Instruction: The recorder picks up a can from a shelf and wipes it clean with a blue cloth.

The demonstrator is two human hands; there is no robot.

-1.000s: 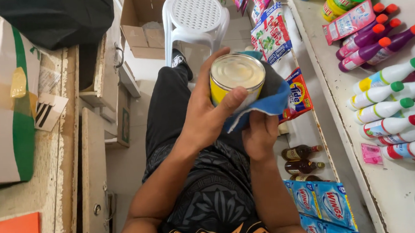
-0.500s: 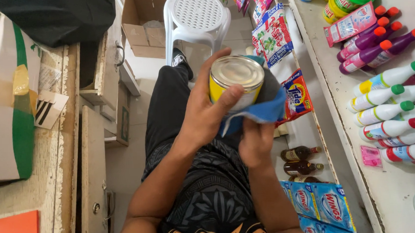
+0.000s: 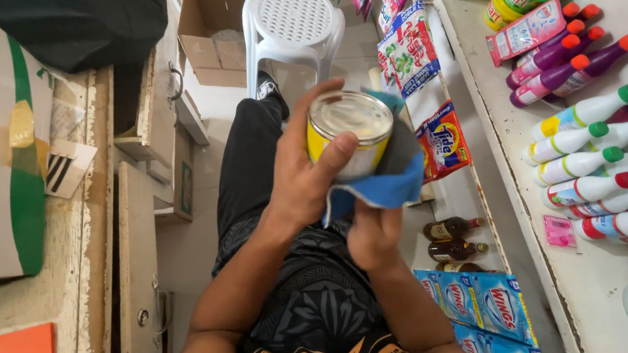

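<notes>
Little changed since before: left hand [image 3: 308, 191] fingers still clasp the yellow tin [image 3: 348, 134] above the lap; right hand [image 3: 375, 231] pinches the blue cloth [image 3: 391, 186], apparently beneath it; red detergent packet [image 3: 442, 139] hangs beside

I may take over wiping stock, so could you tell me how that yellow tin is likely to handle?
The yellow tin looks rigid metal, so probably stiff and fairly heavy if full. Its round wall may roll if laid sideways. The left hand wraps it; the blue cloth suggests a smooth, possibly slippery surface.

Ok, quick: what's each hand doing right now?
Left hand: closed around the can.
Right hand: closed on the blue cloth, under the can.
</notes>
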